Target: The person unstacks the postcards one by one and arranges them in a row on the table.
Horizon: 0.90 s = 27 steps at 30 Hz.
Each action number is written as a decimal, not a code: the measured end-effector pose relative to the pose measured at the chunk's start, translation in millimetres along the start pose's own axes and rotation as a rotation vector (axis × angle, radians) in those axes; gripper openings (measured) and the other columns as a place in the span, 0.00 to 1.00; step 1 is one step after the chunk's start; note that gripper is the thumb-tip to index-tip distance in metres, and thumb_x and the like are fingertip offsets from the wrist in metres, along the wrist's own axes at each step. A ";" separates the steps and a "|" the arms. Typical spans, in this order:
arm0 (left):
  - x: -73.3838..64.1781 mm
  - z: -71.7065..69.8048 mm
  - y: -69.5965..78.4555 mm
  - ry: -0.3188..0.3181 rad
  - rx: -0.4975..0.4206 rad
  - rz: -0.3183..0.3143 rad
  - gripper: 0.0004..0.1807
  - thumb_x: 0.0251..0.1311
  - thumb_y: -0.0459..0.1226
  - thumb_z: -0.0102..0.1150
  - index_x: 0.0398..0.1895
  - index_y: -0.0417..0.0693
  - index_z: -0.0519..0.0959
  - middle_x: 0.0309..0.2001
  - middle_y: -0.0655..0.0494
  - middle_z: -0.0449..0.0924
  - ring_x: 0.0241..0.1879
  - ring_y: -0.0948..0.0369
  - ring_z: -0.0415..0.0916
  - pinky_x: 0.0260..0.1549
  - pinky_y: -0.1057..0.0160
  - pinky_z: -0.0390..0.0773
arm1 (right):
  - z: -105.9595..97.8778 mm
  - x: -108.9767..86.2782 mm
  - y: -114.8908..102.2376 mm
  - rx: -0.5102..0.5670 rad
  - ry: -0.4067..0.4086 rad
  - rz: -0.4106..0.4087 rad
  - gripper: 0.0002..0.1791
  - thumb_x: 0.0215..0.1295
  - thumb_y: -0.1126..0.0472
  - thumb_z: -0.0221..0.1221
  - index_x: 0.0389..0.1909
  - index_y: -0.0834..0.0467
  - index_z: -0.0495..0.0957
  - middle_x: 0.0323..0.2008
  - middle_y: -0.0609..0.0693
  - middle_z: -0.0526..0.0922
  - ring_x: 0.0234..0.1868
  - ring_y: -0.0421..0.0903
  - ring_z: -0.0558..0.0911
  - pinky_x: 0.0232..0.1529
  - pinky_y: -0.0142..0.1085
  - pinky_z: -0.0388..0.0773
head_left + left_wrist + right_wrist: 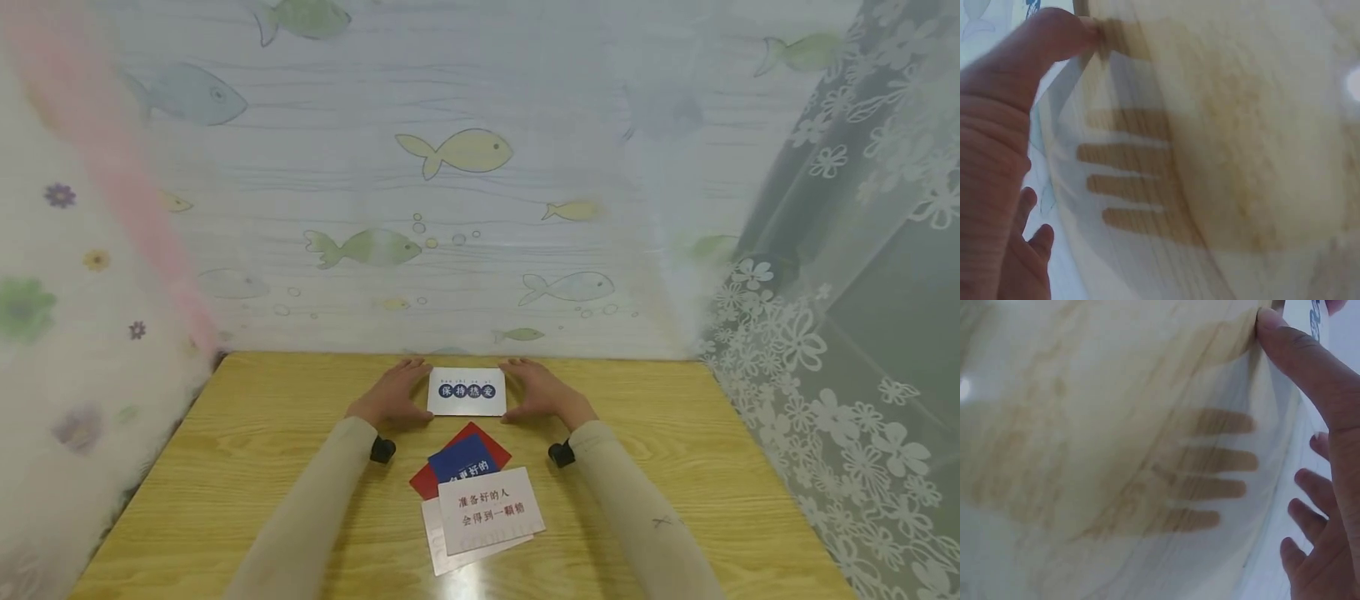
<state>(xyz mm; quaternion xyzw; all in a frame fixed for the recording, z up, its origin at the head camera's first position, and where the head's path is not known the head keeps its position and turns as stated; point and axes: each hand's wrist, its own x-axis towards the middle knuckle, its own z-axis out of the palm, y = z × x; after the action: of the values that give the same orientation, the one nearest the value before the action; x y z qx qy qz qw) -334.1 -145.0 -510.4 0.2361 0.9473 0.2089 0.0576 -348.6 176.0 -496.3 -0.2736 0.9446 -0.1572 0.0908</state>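
Note:
A white card (467, 408) with a row of blue circles and characters is held near the table's far edge. My left hand (392, 395) grips its left side, thumb at the lower corner and fingertips at the upper one. Mirroring it, my right hand (542, 393) grips the right side by the corners. In the left wrist view the left thumb (1060, 34) presses at the card's edge; the right wrist view has the right thumb (1297, 350) at the card (1299, 311) as well. Remaining fingers spread behind.
Nearer me, overlapping cards lie on the wooden table (262, 442): a red card (423, 482), a blue card (457, 458), a white card with dark and red characters (491, 533) and a pale card (442, 554) beneath. A fish-patterned curtain (465, 317) hangs behind the table.

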 end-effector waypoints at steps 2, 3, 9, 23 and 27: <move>1.4 -2.8 2.4 -0.013 -0.010 -0.015 0.50 0.52 0.48 0.74 0.77 0.40 0.62 0.78 0.37 0.56 0.78 0.37 0.48 0.75 0.37 0.54 | -1.5 1.1 -0.1 -0.001 -0.010 0.014 0.57 0.49 0.42 0.77 0.77 0.58 0.61 0.78 0.63 0.58 0.79 0.64 0.56 0.78 0.56 0.53; 1.9 -4.3 3.6 -0.018 -0.017 -0.021 0.50 0.52 0.47 0.75 0.77 0.40 0.62 0.78 0.37 0.56 0.78 0.37 0.48 0.75 0.37 0.54 | -2.1 1.5 -0.1 -0.001 -0.015 0.020 0.57 0.49 0.42 0.77 0.77 0.58 0.61 0.78 0.63 0.58 0.79 0.64 0.55 0.78 0.56 0.53; 1.9 -7.0 8.2 -0.061 -0.027 -0.060 0.51 0.55 0.47 0.75 0.78 0.41 0.61 0.79 0.38 0.54 0.78 0.37 0.48 0.75 0.37 0.54 | -2.7 2.3 0.6 -0.016 -0.022 0.023 0.58 0.49 0.42 0.77 0.78 0.60 0.60 0.77 0.65 0.60 0.78 0.66 0.56 0.78 0.58 0.54; -18.0 1.8 3.2 0.001 0.001 0.041 0.43 0.65 0.47 0.66 0.77 0.38 0.60 0.77 0.35 0.57 0.76 0.34 0.52 0.74 0.36 0.56 | 6.0 -9.9 -6.0 0.053 0.052 -0.028 0.56 0.53 0.44 0.76 0.78 0.60 0.59 0.77 0.59 0.62 0.79 0.61 0.57 0.79 0.53 0.53; -29.8 2.9 5.4 0.026 0.005 0.057 0.41 0.64 0.45 0.66 0.76 0.37 0.62 0.75 0.33 0.60 0.75 0.33 0.53 0.73 0.35 0.57 | 8.0 -21.7 -13.8 0.115 0.074 -0.056 0.55 0.54 0.45 0.75 0.78 0.61 0.60 0.77 0.59 0.62 0.79 0.62 0.56 0.79 0.56 0.53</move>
<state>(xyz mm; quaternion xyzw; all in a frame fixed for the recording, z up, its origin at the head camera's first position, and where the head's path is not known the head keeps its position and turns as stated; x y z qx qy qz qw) -304.9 -153.6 -510.5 0.2604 0.9414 0.2111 0.0385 -321.7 174.8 -497.2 -0.2880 0.9287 -0.2239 0.0670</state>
